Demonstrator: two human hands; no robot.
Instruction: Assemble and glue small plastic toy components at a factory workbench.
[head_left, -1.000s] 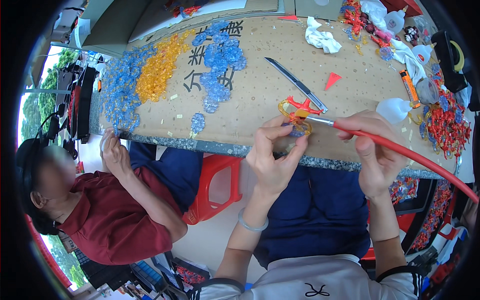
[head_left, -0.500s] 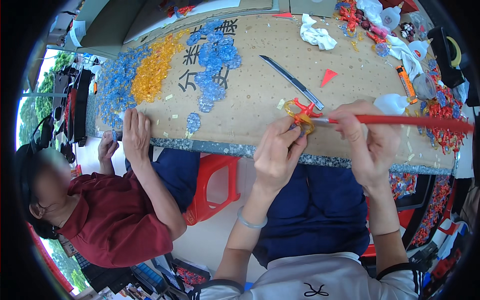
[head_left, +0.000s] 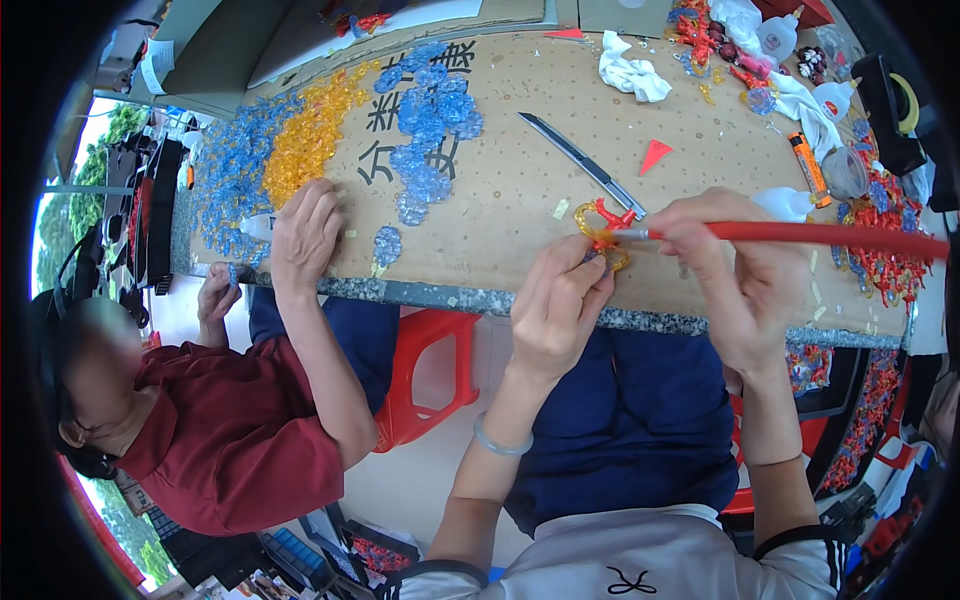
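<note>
My left hand (head_left: pixel 553 310) is closed at the table's near edge, pinching a small translucent red and yellow plastic figure (head_left: pixel 608 214) between thumb and fingers. Part of the figure is hidden behind the fingertips. My right hand (head_left: pixel 742 285) grips a paintbrush (head_left: pixel 830 235) with a long red handle and a silver ferrule. The orange-brown tip of the brush lies against the figure's middle. Just beyond the figure, a utility knife (head_left: pixel 580 163) rests on the cardboard, its blade end pointing away to the left.
White squeeze bottle (head_left: pixel 785 204), orange glue tube (head_left: pixel 812 168) and heaped red-blue pieces (head_left: pixel 885 240) stand right. Blue pieces (head_left: pixel 435 110) and yellow pieces (head_left: pixel 315 135) cover the left. A co-worker in a dark red shirt (head_left: pixel 235 440) sits left, one hand (head_left: pixel 307 235) over the table.
My brush tip has shifted slightly on the figure, and my right hand has moved a little right. The co-worker's nearer hand has moved right and farther onto the table, uncovering a white bottle.
</note>
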